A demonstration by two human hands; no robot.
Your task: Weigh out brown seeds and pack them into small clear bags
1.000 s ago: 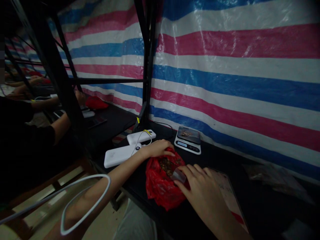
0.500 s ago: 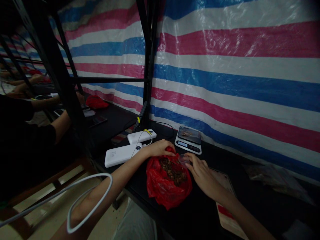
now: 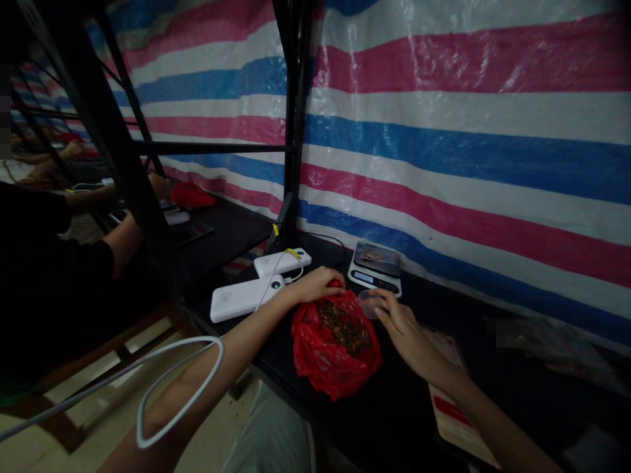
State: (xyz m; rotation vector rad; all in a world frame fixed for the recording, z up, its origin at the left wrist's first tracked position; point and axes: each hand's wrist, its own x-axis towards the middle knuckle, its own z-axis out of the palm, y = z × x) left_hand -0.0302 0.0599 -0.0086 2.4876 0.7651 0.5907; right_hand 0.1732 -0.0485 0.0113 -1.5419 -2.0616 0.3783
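Red plastic bag of dried brown pieces is laid on the black table, at lower centre of the frame, its rim clasped by the left hand, apparently so the mouth is kept open. A small clear plastic cup is held in the curled fingers of the right hand, just beside a digital kitchen scale.

A wall of glossy woven tarpaulin in wide pink, blue and white stripes runs behind a long black-topped bench. A slim black steel rack post stands against it, joined by a crossbar to the frame on the left. Below, a brown wooden rail crosses a pale floor. The light is dim, leaving the left side in deep shadow.
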